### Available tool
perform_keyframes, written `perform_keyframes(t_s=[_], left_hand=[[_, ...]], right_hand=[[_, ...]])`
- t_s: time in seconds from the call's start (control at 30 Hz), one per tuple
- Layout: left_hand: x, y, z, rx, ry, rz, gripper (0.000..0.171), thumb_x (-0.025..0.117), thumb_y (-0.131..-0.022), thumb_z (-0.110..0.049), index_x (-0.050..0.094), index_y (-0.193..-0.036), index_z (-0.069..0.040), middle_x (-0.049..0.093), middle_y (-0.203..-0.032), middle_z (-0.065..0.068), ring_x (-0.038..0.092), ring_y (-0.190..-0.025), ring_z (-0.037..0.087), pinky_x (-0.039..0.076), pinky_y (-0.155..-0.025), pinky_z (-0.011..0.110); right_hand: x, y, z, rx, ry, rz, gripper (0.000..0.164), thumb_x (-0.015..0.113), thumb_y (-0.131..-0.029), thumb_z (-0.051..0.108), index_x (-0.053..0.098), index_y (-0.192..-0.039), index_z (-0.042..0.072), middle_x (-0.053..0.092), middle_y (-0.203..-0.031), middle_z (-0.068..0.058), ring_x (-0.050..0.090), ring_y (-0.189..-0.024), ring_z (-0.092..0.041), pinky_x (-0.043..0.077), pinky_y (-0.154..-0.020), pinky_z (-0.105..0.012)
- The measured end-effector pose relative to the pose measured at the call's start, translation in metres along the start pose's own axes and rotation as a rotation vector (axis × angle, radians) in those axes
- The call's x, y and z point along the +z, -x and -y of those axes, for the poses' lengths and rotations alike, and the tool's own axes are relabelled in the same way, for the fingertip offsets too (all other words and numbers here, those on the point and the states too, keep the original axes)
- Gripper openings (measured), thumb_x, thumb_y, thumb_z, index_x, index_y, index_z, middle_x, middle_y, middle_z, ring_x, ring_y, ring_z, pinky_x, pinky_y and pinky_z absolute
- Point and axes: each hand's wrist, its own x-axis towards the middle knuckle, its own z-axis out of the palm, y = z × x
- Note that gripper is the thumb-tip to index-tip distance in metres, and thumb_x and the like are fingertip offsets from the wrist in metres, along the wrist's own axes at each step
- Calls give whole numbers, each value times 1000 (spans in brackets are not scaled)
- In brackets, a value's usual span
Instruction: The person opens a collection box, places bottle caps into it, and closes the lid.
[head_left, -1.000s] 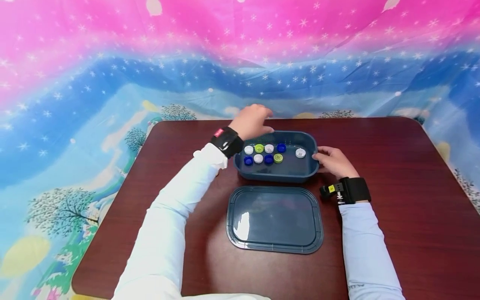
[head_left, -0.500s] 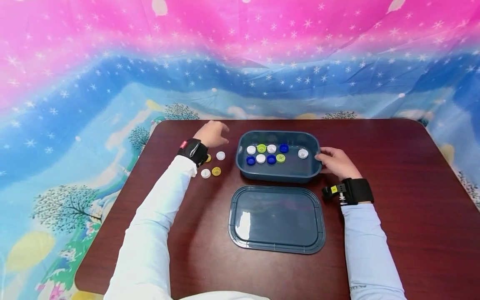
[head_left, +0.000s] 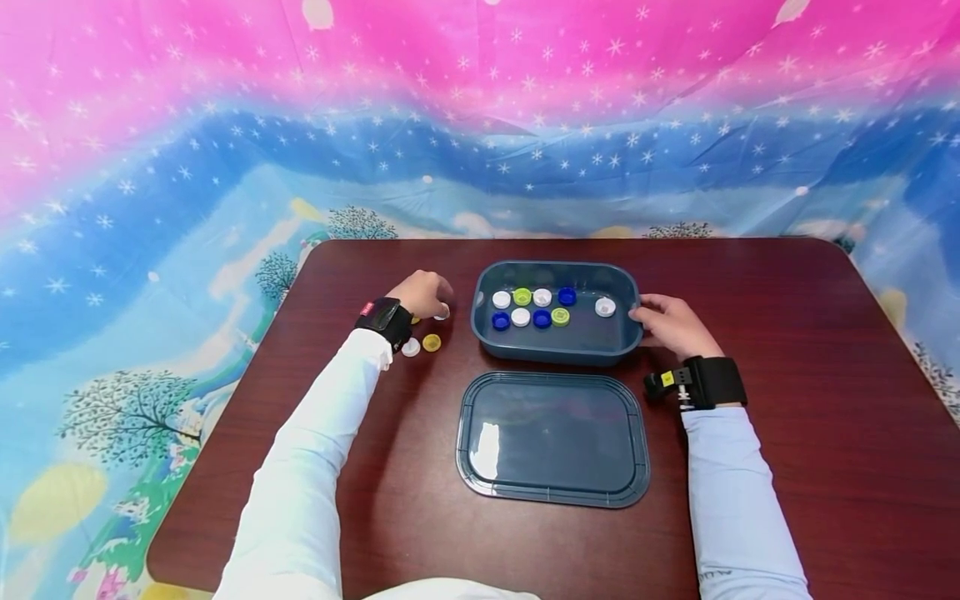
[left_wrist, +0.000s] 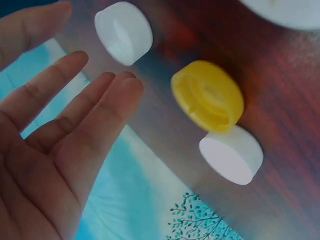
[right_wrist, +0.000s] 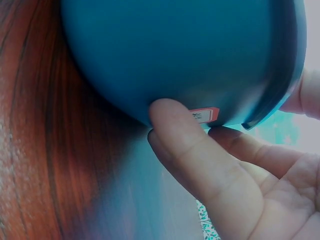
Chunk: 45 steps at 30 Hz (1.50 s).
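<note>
My left hand (head_left: 422,293) is over the left part of the table, its fingers reaching down beside a white bottle cap (left_wrist: 124,33). In the left wrist view its fingers are loosely extended and a gap shows between them and that cap. Just right of it in that view lie a yellow cap (left_wrist: 207,96) and another white cap (left_wrist: 231,155), close together. My right hand (head_left: 675,323) grips the right end of a dark blue-grey plastic box (head_left: 555,354), thumb at the rim and fingers against the outer wall (right_wrist: 175,50). Blue, white and green caps (head_left: 542,319) lie inside the box.
A matching flat lid (head_left: 551,437) lies on the dark red-brown table (head_left: 810,333), in front of the box. Another yellow cap (head_left: 431,342) lies near my left wrist. A patterned cloth (head_left: 480,150) hangs behind the table.
My left hand has moved left from above the box to the loose caps, then lowered beside a white one. The right hand stays at the box's end.
</note>
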Motion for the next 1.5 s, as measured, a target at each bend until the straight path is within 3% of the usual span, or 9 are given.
perform_keyframes(t_s=[0.17, 0.37, 0.73, 0.93, 1.17, 1.5], left_hand=[[5, -1, 2, 32, -21, 9, 33, 69, -84, -6, 70, -117, -3, 67, -114, 12, 61, -102, 26, 50, -88, 40], [12, -3, 3, 71, -72, -29, 31, 69, -82, -2, 72, -113, -1, 67, -113, 14, 61, -103, 28, 52, -85, 38], [16, -2, 2, 62, -96, -91, 24, 64, -85, 0, 74, -107, -2, 68, -110, 14, 63, -99, 29, 52, -88, 41], [15, -1, 2, 54, -101, -84, 24, 65, -86, -1, 74, -108, -1, 68, -110, 15, 63, -100, 29, 52, -88, 41], [3, -1, 1, 49, -110, -115, 23, 66, -84, -1, 73, -106, -1, 69, -105, 14, 64, -94, 28, 52, -84, 40], [-28, 2, -6, 76, -119, -204, 18, 64, -84, -2, 74, -99, -2, 69, -100, 12, 63, -91, 28, 50, -83, 41]], right_hand=[[0, 1, -1, -1, -3, -7, 61, 46, -103, 24, 23, -151, -6, 46, -133, -31, 57, -109, -37, 50, -89, -44], [0, 1, -2, -2, -1, -5, 61, 46, -103, 24, 23, -151, -6, 46, -134, -31, 59, -107, -35, 49, -89, -44], [0, 0, -2, -14, 12, -3, 61, 46, -103, 25, 24, -151, -6, 46, -134, -31, 62, -104, -33, 50, -89, -42], [-1, -1, -2, -13, 17, -3, 60, 46, -103, 25, 25, -150, -6, 46, -134, -31, 62, -105, -35, 50, -88, -43], [-1, -1, -4, -13, 11, 2, 60, 46, -103, 25, 25, -150, -6, 46, -134, -31, 61, -106, -34, 50, -88, -42], [-2, -1, -1, -16, 17, -1, 60, 46, -103, 25, 26, -150, -6, 47, -134, -31, 63, -103, -31, 50, -88, -42]])
